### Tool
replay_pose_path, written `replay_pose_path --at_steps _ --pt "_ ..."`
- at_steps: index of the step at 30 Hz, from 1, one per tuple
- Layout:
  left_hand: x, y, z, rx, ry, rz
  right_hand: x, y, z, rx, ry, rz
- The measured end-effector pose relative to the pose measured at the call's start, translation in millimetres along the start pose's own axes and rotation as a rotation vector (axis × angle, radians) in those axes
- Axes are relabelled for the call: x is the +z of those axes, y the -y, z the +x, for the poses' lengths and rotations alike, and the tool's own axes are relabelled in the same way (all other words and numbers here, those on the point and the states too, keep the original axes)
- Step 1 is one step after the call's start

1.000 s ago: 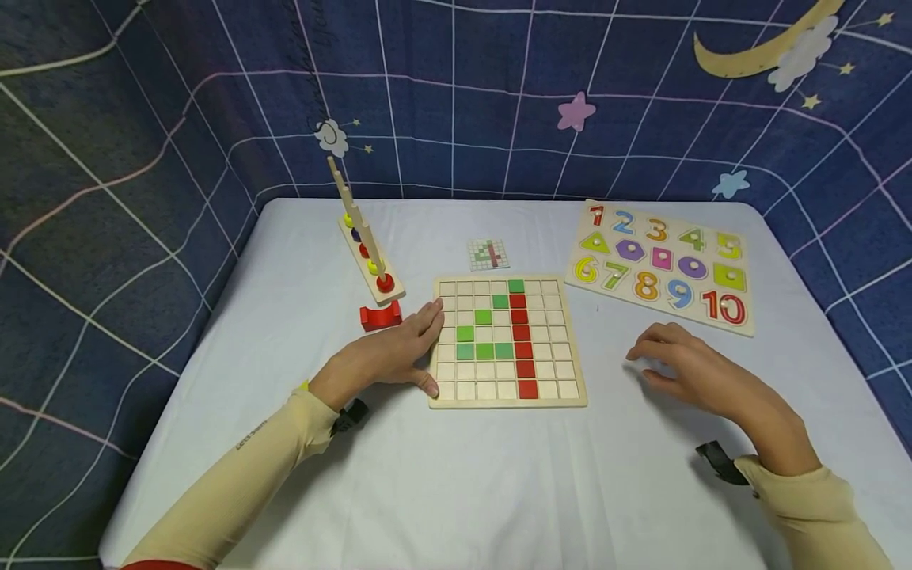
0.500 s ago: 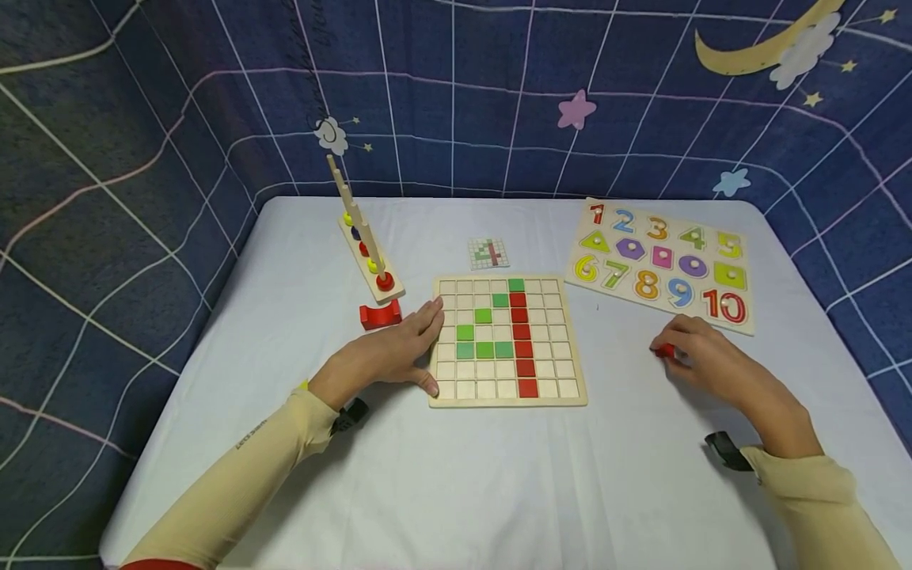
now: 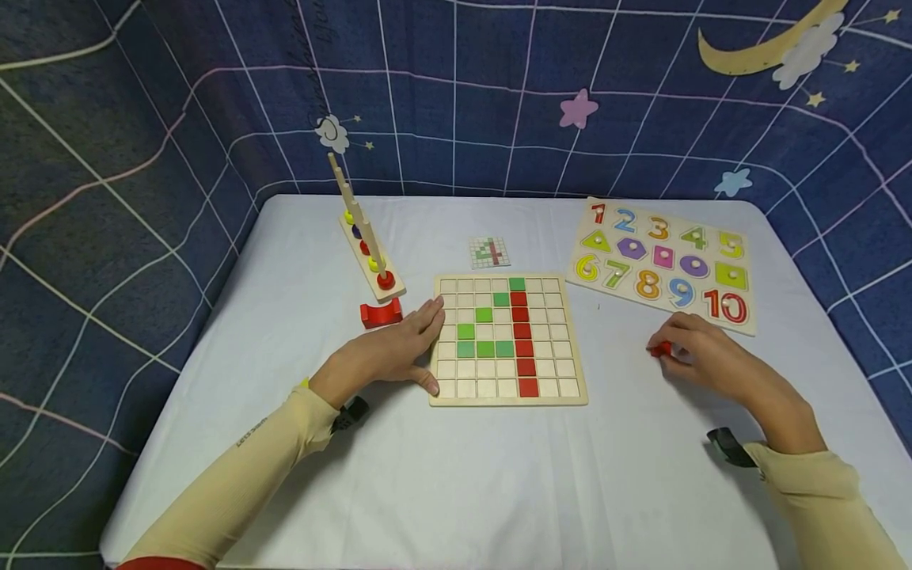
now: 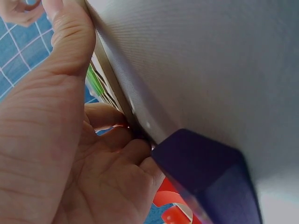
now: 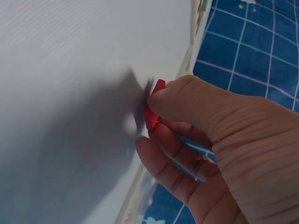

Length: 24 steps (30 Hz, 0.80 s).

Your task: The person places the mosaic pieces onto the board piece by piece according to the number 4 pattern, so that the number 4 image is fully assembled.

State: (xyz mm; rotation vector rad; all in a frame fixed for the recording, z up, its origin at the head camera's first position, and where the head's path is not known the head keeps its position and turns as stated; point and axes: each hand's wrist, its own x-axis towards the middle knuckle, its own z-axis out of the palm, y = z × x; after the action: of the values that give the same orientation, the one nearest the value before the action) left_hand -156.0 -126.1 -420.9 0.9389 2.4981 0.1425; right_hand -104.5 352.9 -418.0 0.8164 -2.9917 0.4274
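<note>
Now the right hand pinches a small red square tile between thumb and fingertips, just above the white table, to the right of the square wooden grid board and in front of the wooden number puzzle board. A second ago that hand hovered over the cloth with its fingers curled and no tile to be seen in them; half a second ago the red piece showed at its fingertips, and since then the hand has barely shifted. The right wrist view confirms the grip: the red tile sits edge-on between thumb and forefinger, close to the cloth.

Meanwhile the left hand has not moved across all three moments. It lies with fingers straight and together along the board's left edge, thumb at the near corner; the left wrist view shows its fingers touching the board's edge.

On the grid, a column of red tiles and a handful of green ones are unchanged. By my reading, the pick-up is done and the tile is ready to go to the board, which the left hand braces.

A red arch block and a wooden peg stand with coloured rings stand left of the board, and a small pattern card lies behind it.
</note>
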Motion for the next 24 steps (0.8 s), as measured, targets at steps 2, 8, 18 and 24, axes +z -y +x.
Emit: replay_pose_path --at_steps 2,8,18,24 --pt "0.2 0.4 0.2 0.003 -0.004 0.0 -1.9 4.0 2.3 0.011 0.012 0.005" --pt "0.2 0.5 0.6 0.004 -0.006 -0.002 -1.8 15.0 13.1 -0.101 -0.045 0.012" --pt "-0.6 0.6 0.2 -0.013 0.001 -0.007 1.6 44.7 38.9 -0.215 -0.043 0.04" --pt "-0.8 -0.8 -0.6 -0.005 -0.004 0.003 2.7 66.2 57.7 -0.196 0.06 0.07"
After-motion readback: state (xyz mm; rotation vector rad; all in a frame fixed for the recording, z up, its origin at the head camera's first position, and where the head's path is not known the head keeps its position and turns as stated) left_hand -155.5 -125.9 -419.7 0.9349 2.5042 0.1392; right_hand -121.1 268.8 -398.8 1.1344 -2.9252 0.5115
